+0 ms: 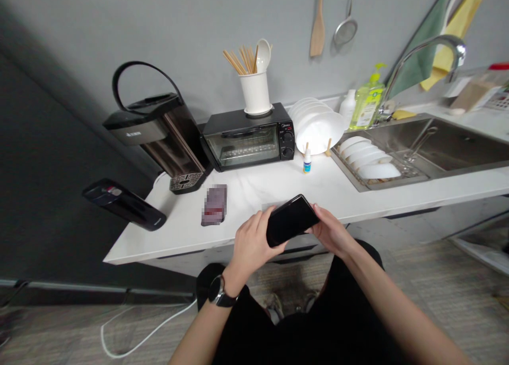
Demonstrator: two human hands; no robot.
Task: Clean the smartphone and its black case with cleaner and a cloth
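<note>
Seen from above, a person in dark clothes holds a black phone [291, 220] in both bare hands, over the front edge of a white counter [254, 187]. The phone is tilted, its dark, glossy face turned up and its upper end pointing to the right. The left hand [253, 241] is clamped around the phone's left end: the fingers curl over the far long edge, bunched together, and the thumb presses along the near edge. The right hand [329, 228] is closed on the other end, its thumb at the corner and its fingers partly hidden beneath the phone. A dark watch [217, 290] circles the left wrist.

On the counter, to the left of the hands, lies a flat item [214, 205] blurred by pixelation, so what it is cannot be told. Further left, a black flask [125, 205] stands near a tall drinks machine [169, 134] with a looped handle. Behind the hands, a toaster oven [250, 140] bears a white pot [255, 92] of chopsticks and a spoon. Just beside the oven, a small bottle [307, 161] stands in front of a row of white plates [320, 127]. At the right is a metal sink [461, 148], with white bowls [368, 157] at its left side.
</note>
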